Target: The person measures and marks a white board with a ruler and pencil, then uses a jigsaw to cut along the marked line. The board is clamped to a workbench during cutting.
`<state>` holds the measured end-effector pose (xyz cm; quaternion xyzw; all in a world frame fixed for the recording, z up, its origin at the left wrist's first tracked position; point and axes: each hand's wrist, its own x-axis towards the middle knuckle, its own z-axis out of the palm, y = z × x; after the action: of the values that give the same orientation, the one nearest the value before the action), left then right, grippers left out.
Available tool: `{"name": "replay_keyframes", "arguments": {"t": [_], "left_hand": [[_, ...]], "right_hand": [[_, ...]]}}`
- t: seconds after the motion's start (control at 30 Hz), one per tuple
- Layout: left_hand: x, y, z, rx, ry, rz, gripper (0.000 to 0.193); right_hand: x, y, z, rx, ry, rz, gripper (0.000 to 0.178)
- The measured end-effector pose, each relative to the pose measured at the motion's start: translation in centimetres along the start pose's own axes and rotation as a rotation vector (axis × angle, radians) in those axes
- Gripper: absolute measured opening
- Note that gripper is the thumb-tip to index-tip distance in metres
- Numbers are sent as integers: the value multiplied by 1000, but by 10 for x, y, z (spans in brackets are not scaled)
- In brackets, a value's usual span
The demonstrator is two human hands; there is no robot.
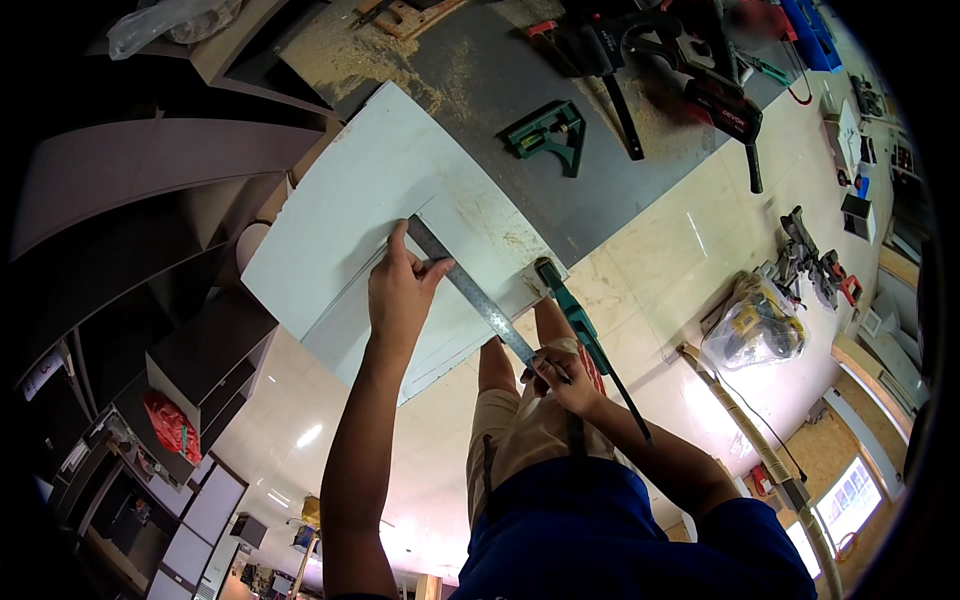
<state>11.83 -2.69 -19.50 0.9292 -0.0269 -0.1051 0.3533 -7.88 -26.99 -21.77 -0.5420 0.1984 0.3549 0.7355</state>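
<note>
A long grey steel ruler (474, 296) slants across a white board (345, 190), its near end reaching past the board's edge toward my body. At the far end, my left hand (402, 290) holds the ruler with index fingertip and thumb, the other fingers curled. Close to my waist, my right hand (562, 380) is closed round the near end. Thin dark lines show on the board beside the ruler. A green bar clamp (578, 318) grips the board's right corner, its dark bar running down past my right forearm.
Beyond the board is a grey worktop (450, 85) strewn with sawdust. It carries a green combination square head (550, 135) and black power tools (625, 55). Dark cabinets (130, 240) stand on the left. A plastic-wrapped machine (755, 325) sits on the floor at right.
</note>
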Motion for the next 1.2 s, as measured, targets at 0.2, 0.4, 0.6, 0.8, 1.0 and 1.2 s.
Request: {"name": "replay_keyframes", "arguments": {"t": [0.2, 0.4, 0.6, 0.8, 1.0, 1.2], "left_hand": [[0, 0, 1, -3, -8, -12, 76], [0, -1, 0, -13, -10, -9, 76], [0, 0, 0, -10, -8, -12, 75], [1, -1, 1, -7, -10, 1, 75], [3, 3, -2, 18, -45, -55, 78], [4, 6, -3, 4, -76, -109, 77]], "right_hand": [[1, 0, 0, -3, 7, -2, 31], [2, 6, -2, 24, -10, -33, 27], [1, 4, -3, 14, -23, -22, 24], [2, 3, -4, 13, -23, -9, 22], [2, -2, -2, 15, -3, 16, 21], [-10, -22, -5, -48, 71, 106, 26]]}}
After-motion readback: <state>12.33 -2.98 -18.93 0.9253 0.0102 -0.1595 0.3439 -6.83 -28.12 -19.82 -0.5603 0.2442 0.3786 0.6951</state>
